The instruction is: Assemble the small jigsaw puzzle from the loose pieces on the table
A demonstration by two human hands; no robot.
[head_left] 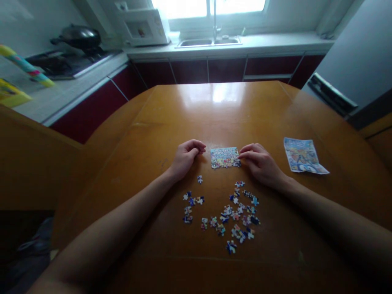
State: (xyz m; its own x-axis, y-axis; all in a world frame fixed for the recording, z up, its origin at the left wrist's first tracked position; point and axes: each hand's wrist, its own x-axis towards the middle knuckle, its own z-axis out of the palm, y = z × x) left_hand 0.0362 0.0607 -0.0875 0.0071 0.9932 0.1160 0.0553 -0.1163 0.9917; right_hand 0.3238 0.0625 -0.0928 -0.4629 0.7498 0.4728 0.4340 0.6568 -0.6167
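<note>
A partly assembled jigsaw puzzle [226,157] lies flat on the wooden table, its top and left edges straight and its lower edge jagged. My right hand [259,162] rests at its right side, thumb and fingers pinched together on that edge. To the left of the puzzle, slightly apart from it, my left hand [186,157] lies with curled fingers and the thumb tucked against them; whatever may be inside is hidden. A single loose puzzle piece [200,179] sits below my left hand. Several more loose pieces [235,214] are scattered nearer to me, between my forearms.
A creased picture sheet [301,156] lies on the table [147,134] to the right. Beyond stand a counter with a sink [211,42], a white microwave [143,27] and a stove with a dark wok [80,37]. A fridge [358,53] is at the right.
</note>
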